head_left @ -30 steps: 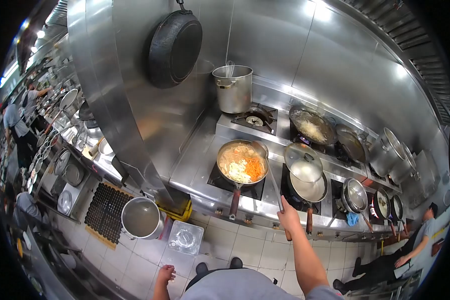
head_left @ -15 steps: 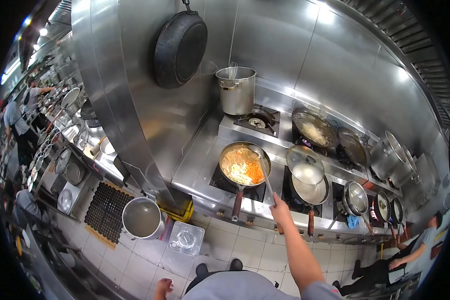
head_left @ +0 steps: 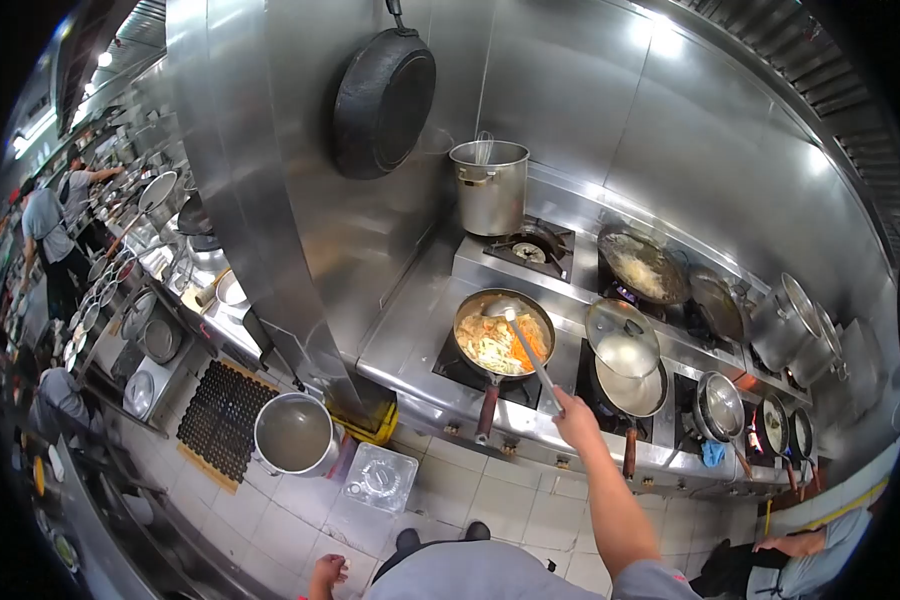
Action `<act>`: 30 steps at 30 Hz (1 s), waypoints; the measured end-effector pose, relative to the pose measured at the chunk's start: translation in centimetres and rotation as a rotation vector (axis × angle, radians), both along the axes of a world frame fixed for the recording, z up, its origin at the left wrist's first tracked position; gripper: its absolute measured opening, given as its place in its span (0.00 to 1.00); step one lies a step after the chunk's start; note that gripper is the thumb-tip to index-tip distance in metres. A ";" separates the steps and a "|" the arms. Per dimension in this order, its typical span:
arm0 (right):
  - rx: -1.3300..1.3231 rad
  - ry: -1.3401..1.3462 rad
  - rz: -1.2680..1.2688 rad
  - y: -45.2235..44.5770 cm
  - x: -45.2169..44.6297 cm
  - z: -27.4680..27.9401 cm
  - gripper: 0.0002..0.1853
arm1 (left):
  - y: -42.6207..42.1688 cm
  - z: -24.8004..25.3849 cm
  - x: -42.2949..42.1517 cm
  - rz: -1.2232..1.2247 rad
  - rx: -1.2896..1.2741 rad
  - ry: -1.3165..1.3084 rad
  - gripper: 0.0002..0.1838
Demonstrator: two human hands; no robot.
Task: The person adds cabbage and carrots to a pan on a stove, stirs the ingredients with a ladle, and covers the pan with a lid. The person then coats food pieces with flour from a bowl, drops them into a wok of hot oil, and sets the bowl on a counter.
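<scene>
The ladle [head_left: 536, 362] is in the R hand [head_left: 576, 420]. Its long axis runs on a slant: the scoop end points away from the person, up & to the left, & the grip end comes down & right. The scoop sits in the far part of the near L pan [head_left: 456, 326], by the food. R fingers are wrapped tight around the grip.

In that pan are orange strips [head_left: 532, 343] & pale strips [head_left: 490, 350], w/ the pan's handle [head_left: 487, 415] pointing back at the person. The L hand [head_left: 330, 571] is low by the body, fingers bent; can't tell if it has smth.

Just right of the pan is a 2nd pan [head_left: 652, 402] w/ a glass lid [head_left: 622, 338] over its far part. Behind, on the stove [head_left: 395, 345], is a tall pot [head_left: 492, 205] w/ a whisk [head_left: 484, 150] in it. A black pan [head_left: 385, 105] hangs on the left. A big pot [head_left: 260, 432] is down on the floor, next to a black mat [head_left: 220, 420]. A co-worker [head_left: 820, 552] is far right.
</scene>
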State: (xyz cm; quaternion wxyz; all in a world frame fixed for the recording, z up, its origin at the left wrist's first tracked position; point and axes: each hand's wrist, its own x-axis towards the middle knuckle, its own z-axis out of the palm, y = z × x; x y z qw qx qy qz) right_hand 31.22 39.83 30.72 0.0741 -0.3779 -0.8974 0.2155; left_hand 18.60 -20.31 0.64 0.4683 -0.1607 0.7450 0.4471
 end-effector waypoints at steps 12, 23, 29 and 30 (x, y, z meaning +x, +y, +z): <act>-0.048 -0.020 0.069 -0.1 8.1 4.4 0.30 | -1.1 -0.1 -0.2 0.038 -0.012 0.007 0.13; -0.699 -0.144 -0.070 1.0 10.1 10.4 0.31 | 1.9 -0.1 -1.2 -0.122 -0.051 0.033 0.13; -0.697 -0.038 -0.060 -2.6 7.7 9.3 0.32 | 2.9 -0.1 -3.0 -0.091 0.012 0.025 0.15; -0.880 -0.009 -0.069 -1.9 7.5 9.5 0.32 | 3.0 -0.2 -3.3 -0.093 0.020 0.015 0.15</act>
